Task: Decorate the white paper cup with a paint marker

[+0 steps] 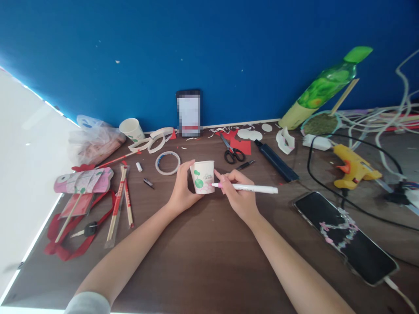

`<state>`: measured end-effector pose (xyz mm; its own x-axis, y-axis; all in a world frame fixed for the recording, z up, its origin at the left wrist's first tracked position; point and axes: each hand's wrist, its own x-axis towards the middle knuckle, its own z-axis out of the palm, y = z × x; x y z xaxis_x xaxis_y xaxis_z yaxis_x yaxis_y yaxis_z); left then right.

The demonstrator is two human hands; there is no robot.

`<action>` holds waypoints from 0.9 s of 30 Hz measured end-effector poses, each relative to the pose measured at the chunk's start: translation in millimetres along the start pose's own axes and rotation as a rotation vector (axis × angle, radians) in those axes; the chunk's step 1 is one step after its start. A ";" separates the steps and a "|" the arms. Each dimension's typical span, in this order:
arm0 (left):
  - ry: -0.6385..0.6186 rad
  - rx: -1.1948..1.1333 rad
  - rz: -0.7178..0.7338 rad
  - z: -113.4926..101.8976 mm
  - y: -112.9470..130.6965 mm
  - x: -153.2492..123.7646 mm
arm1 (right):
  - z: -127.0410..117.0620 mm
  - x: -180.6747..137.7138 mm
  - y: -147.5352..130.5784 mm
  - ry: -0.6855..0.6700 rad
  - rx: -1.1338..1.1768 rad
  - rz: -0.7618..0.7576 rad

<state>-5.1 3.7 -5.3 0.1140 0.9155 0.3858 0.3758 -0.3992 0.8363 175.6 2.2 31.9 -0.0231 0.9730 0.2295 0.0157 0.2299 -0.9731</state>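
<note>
My left hand (182, 188) is wrapped round a small white paper cup (202, 176) with a green print, which stands upright on the brown table (203, 257). My right hand (238, 194) grips a white marker pen (248, 188) with a pink tip. The pen lies nearly level and its tip touches the cup's lower right side. Both hands meet at the table's middle.
Black scissors (232, 152), a tape ring (167, 163), a second paper cup (131, 129), chopsticks (120, 201) and a paper fish (83, 181) lie around. A yellow glue gun (353, 168), cables, a dark phone (346, 235) and a green bottle (322, 87) sit at right.
</note>
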 end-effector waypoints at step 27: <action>0.017 0.024 0.025 0.9 -2.7 -0.3 | 0.5 1.9 1.6 0.053 -0.006 -0.047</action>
<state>-5.4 4.5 -8.1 0.1075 0.9044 0.4130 0.3947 -0.4201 0.8171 175.1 4.4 30.7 0.0290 0.9606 0.2763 0.0222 0.2757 -0.9610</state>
